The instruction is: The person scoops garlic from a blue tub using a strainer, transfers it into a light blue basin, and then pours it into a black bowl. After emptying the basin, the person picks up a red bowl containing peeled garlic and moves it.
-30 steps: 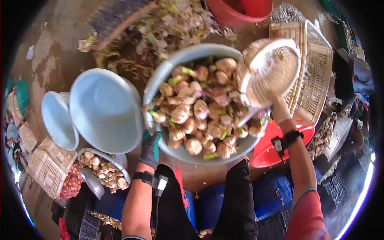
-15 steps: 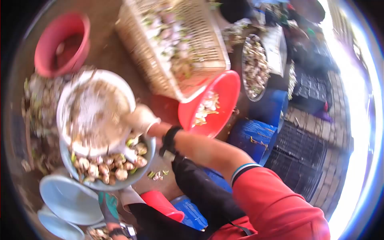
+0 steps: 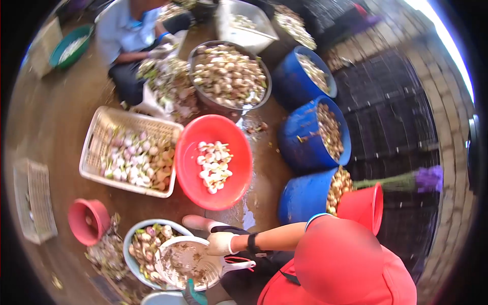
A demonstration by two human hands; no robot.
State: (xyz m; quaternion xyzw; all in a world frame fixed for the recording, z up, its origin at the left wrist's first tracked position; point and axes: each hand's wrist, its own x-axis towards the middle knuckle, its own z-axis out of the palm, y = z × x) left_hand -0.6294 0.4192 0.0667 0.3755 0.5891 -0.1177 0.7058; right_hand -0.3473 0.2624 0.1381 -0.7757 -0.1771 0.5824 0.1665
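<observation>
A white plastic colander (image 3: pixel 195 260) with brown debris in it is held tilted above the near edge of a grey-blue basin (image 3: pixel 133 227). My right hand (image 3: pixel 221 244), in a white glove, is closed on the colander's rim. At the lower rim is my left hand (image 3: pixel 194 294), in a green glove, its thumb over the edge and its other fingers hidden. Garlic bulbs (image 3: pixel 147 246) with bits of green stem lie in the basin, partly covered by the colander.
A red basin (image 3: pixel 189 190) of peeled garlic touches a cream crate (image 3: pixel 133 187) of bulbs. Blue barrels (image 3: pixel 300 195) stand to the right. Beyond, a co-worker (image 3: pixel 122 38) sits beside a large tub (image 3: pixel 267 91) of garlic. A small pink bucket (image 3: pixel 84 229) stands left.
The colander has shifted from over the basin towards my body, uncovering more garlic. My left hand has come up from beside the basins to its rim. The view has swung to show more floor.
</observation>
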